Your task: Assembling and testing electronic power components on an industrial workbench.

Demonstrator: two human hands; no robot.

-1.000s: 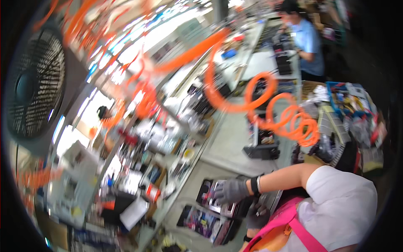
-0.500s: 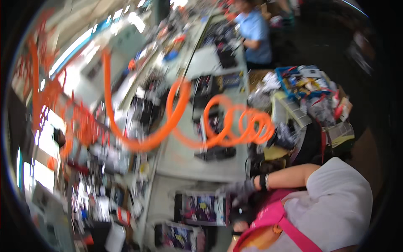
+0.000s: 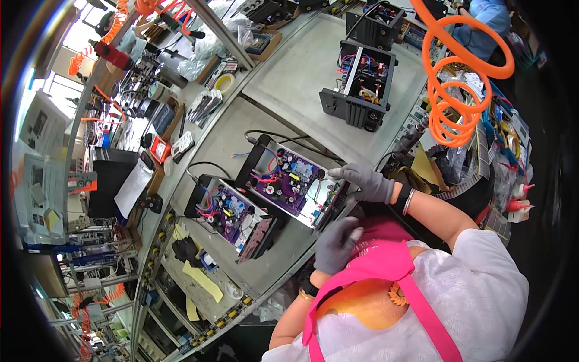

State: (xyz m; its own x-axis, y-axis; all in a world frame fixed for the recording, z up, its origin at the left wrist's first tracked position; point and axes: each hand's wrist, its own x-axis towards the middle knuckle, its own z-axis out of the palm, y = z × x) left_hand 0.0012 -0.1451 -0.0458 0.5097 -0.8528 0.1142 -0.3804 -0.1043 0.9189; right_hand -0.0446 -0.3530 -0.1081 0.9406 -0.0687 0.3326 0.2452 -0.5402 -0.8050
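Note:
Two open electronic chassis lie side by side on the bench, each with a purple circuit board, red and blue wires and a black cable. At the corner of the nearer-right chassis (image 3: 295, 178), my right hand (image 3: 368, 183), in a grey glove, has its fingers over the top edge and its thumb by the front panel. My left hand (image 3: 335, 244), gloved alike, is curled just in front of that chassis, apart from it; its palm side is hidden. The other chassis (image 3: 232, 214), left of it, is touched by neither hand.
A third open chassis (image 3: 365, 84) stands farther along the bench. An orange coiled air hose (image 3: 458, 84) hangs at the upper right. Parts boxes, a tape roll (image 3: 225, 82) and a red power tool (image 3: 113, 54) are at the far left. A person in blue (image 3: 482, 30) is beyond.
The view has turned and come from blurred to sharp, so both chassis show fully. The hose now hangs at the upper right. My right hand is still at the chassis edge.

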